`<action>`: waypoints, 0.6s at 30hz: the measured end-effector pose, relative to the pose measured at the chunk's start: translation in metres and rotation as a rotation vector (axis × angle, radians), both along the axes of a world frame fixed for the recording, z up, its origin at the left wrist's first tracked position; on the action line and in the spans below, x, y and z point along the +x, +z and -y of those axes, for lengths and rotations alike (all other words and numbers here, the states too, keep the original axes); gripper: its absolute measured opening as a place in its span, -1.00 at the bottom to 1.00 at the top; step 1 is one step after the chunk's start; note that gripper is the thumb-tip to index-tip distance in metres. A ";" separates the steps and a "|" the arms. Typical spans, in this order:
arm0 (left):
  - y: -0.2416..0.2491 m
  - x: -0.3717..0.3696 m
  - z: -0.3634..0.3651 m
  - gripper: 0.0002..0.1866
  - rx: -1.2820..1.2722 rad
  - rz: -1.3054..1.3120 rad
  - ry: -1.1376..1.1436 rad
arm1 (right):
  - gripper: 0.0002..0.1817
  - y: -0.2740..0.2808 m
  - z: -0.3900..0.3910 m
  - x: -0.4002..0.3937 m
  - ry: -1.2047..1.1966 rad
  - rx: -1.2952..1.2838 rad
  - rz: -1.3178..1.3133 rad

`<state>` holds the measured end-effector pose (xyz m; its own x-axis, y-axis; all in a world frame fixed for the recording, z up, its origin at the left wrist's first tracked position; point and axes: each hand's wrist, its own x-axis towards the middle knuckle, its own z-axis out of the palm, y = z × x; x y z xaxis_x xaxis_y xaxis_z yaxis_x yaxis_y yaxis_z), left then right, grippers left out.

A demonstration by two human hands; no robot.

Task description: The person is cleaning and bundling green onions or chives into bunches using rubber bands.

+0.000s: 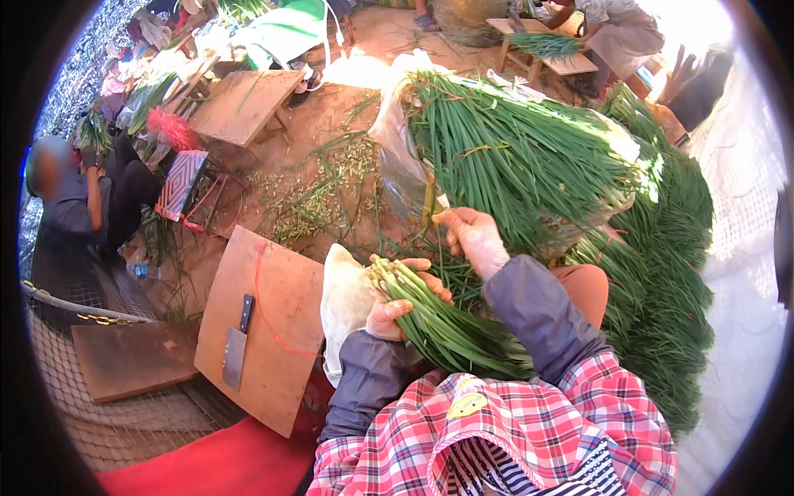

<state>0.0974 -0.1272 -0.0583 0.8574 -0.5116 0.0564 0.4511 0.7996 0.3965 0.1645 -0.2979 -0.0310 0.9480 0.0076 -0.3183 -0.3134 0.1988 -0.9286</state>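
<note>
A bundle of long green stalks with pale cut ends [463,322], like flowering chives, lies across my lap. My left hand [401,306] is closed round it near the pale ends. My right hand [475,240] is raised just beyond the bundle with thumb and fingers pinched together; what they hold, if anything, is too small to make out. Just past my right hand is a large heap of green stalks [513,149] on clear plastic wrapping [397,182]. A white cloth bag [346,289] is beside my left hand.
To the left, a cleaver [237,347] rests on a wooden board [277,298]. More green stalks [662,273] are piled along the right. Cut bits [322,194] litter the ground. A person [78,194] sits at left, another [620,33] at top right; a low wooden table [244,103] stands ahead.
</note>
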 end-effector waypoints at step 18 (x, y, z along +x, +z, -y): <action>-0.002 0.006 0.000 -0.40 0.298 -0.160 0.122 | -0.26 0.042 0.024 0.000 0.475 -0.337 0.202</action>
